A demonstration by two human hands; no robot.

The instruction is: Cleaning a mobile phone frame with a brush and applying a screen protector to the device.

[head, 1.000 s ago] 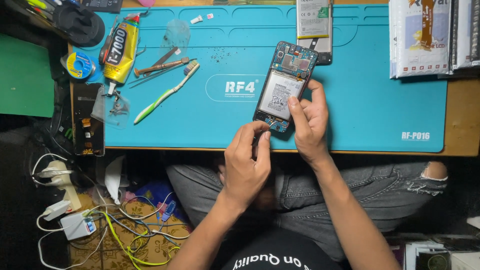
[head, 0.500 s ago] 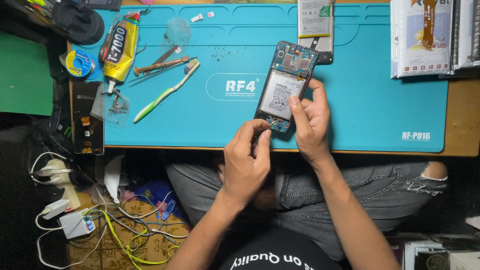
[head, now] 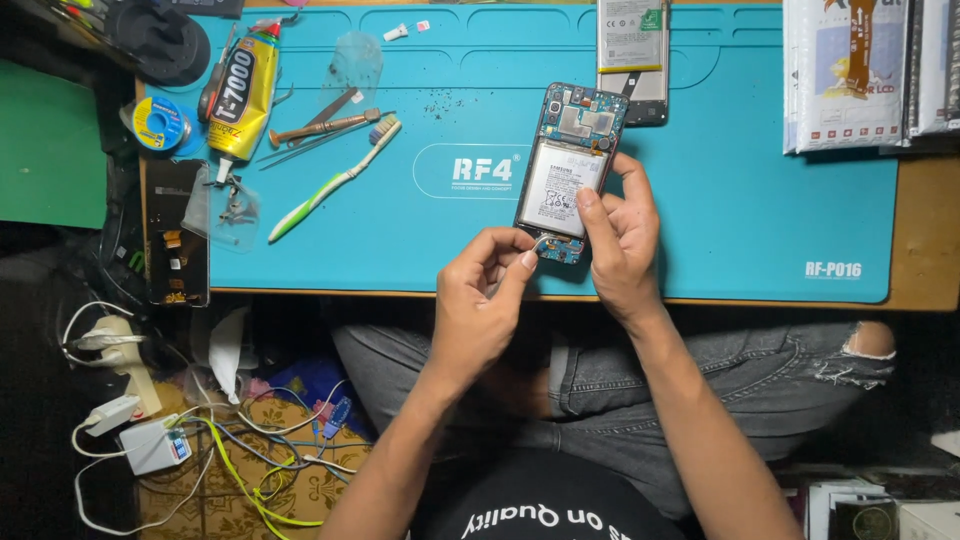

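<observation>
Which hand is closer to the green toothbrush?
The left hand. It sits below and to the right of the green toothbrush, apart from it, fingers at the opened phone's bottom edge. The right hand is farther right, holding the phone.

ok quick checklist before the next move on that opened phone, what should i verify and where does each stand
1. Opened phone steadied: ok, the right hand grips its lower right edge with the thumb on the battery.
2. Left hand on the working spot: ok, its fingertips pinch at the phone's bottom left corner.
3. What is pinched there: cannot tell, too small to see.
4. Phone over the blue mat: ok, though its bottom end sits close to the mat's front edge.
5. Tools close by: ok, toothbrush and glue tube lie at the left of the mat.
6. Mat clean: not ok, dark specks lie near the phone's top left.
</observation>
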